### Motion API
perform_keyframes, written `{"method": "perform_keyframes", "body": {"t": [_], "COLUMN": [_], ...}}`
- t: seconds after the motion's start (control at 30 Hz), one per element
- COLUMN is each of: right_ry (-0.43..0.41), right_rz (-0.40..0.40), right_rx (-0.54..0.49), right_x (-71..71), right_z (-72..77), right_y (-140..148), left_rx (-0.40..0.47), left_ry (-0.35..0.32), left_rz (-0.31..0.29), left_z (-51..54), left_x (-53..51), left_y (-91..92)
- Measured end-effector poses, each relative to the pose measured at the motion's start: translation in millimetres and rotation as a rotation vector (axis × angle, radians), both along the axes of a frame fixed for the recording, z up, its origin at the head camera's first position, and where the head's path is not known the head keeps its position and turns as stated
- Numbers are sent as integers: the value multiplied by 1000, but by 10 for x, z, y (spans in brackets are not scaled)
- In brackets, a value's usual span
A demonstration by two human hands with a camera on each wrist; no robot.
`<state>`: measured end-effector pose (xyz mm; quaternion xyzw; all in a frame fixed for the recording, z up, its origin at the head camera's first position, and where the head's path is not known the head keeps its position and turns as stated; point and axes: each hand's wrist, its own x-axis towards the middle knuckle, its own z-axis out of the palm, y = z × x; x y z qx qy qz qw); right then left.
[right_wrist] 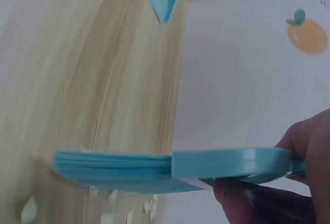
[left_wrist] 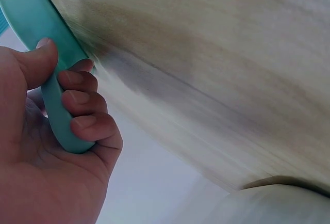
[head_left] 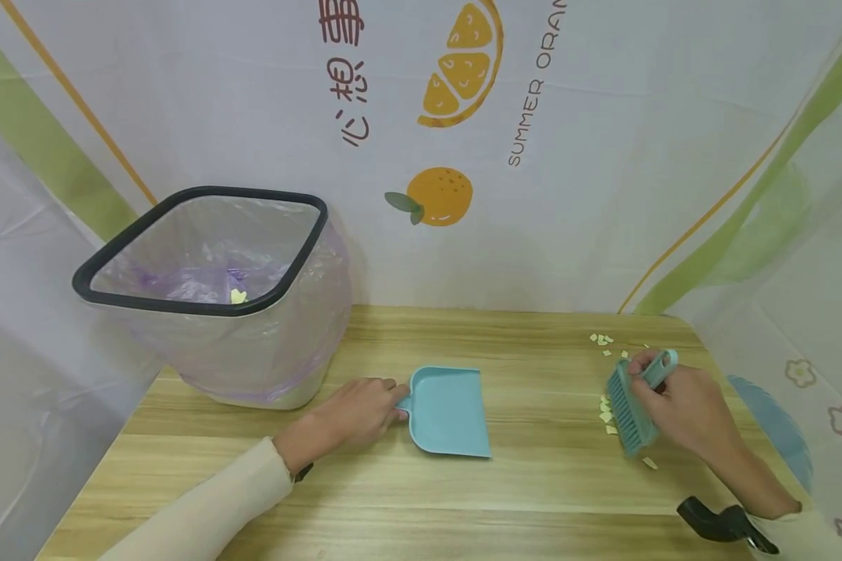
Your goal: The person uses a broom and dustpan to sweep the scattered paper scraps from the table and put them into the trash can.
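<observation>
A teal dustpan [head_left: 449, 411] lies on the wooden table, its wide lip facing right. My left hand [head_left: 366, 411] grips its handle; in the left wrist view the fingers curl round that handle [left_wrist: 64, 118]. At the right, my right hand [head_left: 695, 401] holds a teal hand brush [head_left: 631, 413] by its handle, bristles toward the table and facing left. Small pale yellow scraps [head_left: 606, 417] lie along the bristles, with others [head_left: 601, 340] farther back. The right wrist view shows the brush [right_wrist: 124, 168] with scraps [right_wrist: 29, 209] beside it.
A bin [head_left: 274, 366] with a black rim and a clear purplish liner stands at the back left; a yellow scrap [head_left: 238, 296] is inside it. A printed white curtain [head_left: 568, 210] hangs behind the wooden table [head_left: 533, 499].
</observation>
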<state>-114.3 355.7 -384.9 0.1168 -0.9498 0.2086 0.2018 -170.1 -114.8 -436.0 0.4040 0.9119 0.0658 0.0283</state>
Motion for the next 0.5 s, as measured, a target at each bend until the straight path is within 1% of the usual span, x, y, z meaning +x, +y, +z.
{"method": "perform_keyframes", "body": {"t": [0.27,0.37,0.5], "right_ry": [8,-11,-61], "right_rz": [-98,-131,-167], "right_rx": [49,75,105], "right_x": [86,92,98], "right_z": [56,90,120], "right_y": [377,501,651], "left_rx": [4,2,0], "left_ry": [-13,-10,-13], "left_rz": [0,-1,-1], "left_z": [2,3,10], "left_x": [-2,-2,0], "left_y": [3,1,1]}}
